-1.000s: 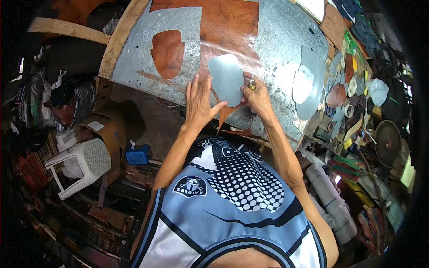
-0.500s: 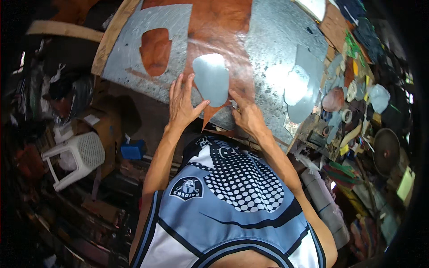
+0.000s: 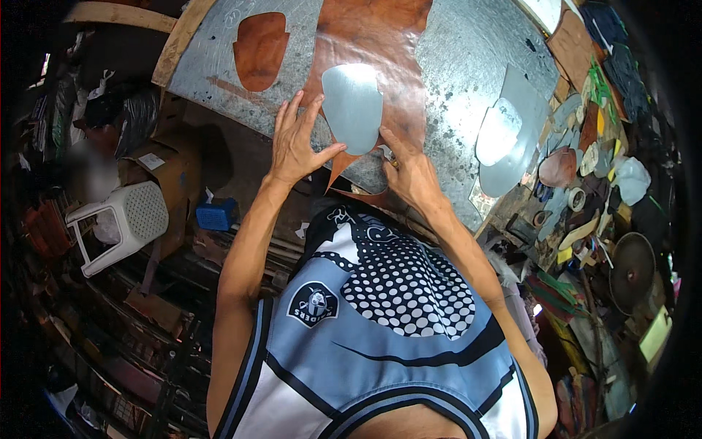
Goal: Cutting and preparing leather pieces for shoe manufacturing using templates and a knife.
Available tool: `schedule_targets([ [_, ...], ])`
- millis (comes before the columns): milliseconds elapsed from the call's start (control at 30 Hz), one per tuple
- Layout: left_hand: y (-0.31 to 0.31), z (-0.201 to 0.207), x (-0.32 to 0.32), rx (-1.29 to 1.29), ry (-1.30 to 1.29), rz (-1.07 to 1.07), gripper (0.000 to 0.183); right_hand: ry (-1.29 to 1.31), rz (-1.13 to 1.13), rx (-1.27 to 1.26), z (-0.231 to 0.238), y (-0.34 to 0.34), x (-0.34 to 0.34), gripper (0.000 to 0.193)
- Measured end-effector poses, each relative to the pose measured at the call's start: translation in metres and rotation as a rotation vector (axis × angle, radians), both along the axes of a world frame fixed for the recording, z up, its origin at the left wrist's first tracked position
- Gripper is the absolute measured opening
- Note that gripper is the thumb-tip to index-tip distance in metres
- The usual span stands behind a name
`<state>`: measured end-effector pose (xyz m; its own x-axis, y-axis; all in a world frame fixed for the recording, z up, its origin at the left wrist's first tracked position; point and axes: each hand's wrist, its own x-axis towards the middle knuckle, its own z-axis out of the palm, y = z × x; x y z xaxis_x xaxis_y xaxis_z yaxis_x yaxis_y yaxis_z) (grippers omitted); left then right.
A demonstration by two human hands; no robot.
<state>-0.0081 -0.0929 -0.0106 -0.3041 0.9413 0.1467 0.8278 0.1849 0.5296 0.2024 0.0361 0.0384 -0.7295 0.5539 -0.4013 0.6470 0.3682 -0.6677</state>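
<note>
Head camera, from my seat at a distance, gives me both hands over the counter [image 3: 450,80], with a grey shaped plate [image 3: 353,110] lying between them on a brown leather-like sheet [image 3: 402,80]. The left hand [image 3: 296,150] is spread and grasps nothing, its thumb at the plate's lower left edge and its fingertips just beside the plate's left side. The right hand [image 3: 409,172] stretches its index finger to the plate's lower right edge, other fingers curled; something small and pale shows there, but I cannot tell whether they grip it. As far along as I can judge, one brown piece [image 3: 261,51] of similar outline already lies separate, beyond the left hand and to its left, while the sheet runs on unbroken past the plate's far end, so no second piece is loose. Between the hands, nearer the body, hangs a pointed brown strip [image 3: 338,173]; whether it is attached I cannot tell. Right of the right hand, well apart, a grey sheet [image 3: 530,106] lies untouched
</note>
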Motion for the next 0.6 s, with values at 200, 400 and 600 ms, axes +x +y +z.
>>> schedule_targets([
  [200, 0.003, -0.003, 0.004, 0.041, -0.038, -0.007, 0.087, 0.066, 0.015, 0.107, -0.015, -0.002, 0.011, 0.054],
  [400, -0.002, -0.006, 0.001, 0.033, 0.028, -0.064, 0.056, -0.025, -0.441, -0.723, 0.051, -0.026, 0.035, 0.04],
  [600, 0.005, 0.014, 0.004, 0.052, 0.103, -0.1, 0.04, 0.165, -0.745, -0.89, 0.056, -0.087, 0.078, 0.042],
])
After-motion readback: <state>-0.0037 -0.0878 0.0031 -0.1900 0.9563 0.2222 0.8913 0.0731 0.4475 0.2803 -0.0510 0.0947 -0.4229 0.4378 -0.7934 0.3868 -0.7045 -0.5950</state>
